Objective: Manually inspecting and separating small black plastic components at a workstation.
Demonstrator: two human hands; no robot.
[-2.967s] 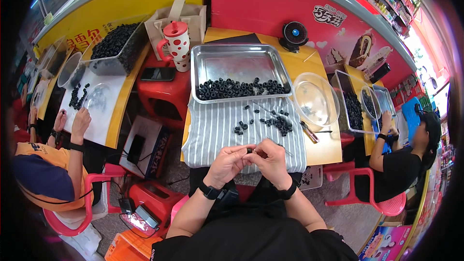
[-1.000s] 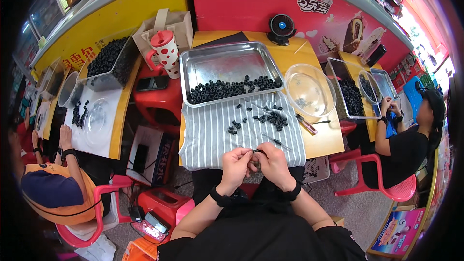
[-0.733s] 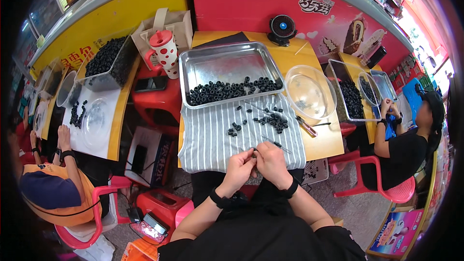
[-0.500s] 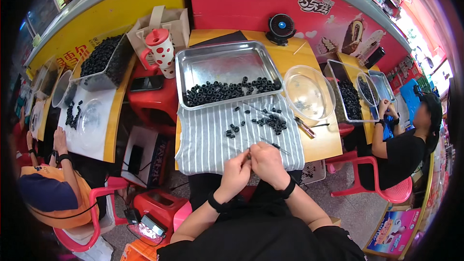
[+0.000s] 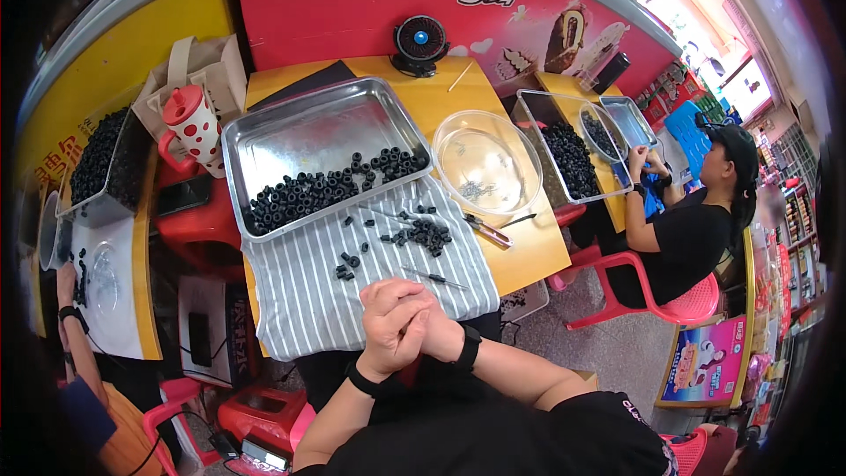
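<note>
Just over the near edge of a grey-and-white striped cloth (image 5: pixel 304 322), my two hands are pressed together with the fingers folded over each other. My left hand (image 5: pixel 385 339) is closed against my right hand (image 5: pixel 434 324); anything between the palms is hidden. Beyond them lies a thin pointed tool with a dark middle (image 5: pixel 435 278). Small black ring-like pieces (image 5: pixel 426 236) are scattered farther up the cloth. A metal tray (image 5: pixel 304 123) behind the cloth has many more such pieces along its near side.
Right of the tray stands a round clear plastic bowl (image 5: pixel 489 163) with small bits inside. A tool with a reddish handle (image 5: pixel 487 231) lies before it. A small black fan (image 5: pixel 420 46) and a spotted cup (image 5: pixel 196 130) stand farther back. A co-worker (image 5: pixel 696 211) sits at right, another person's arm (image 5: pixel 77 326) at left.
My fingertips were pinched together over the cloth; now the hands are clasped. The whole view has turned right, so the table appears farther left.
</note>
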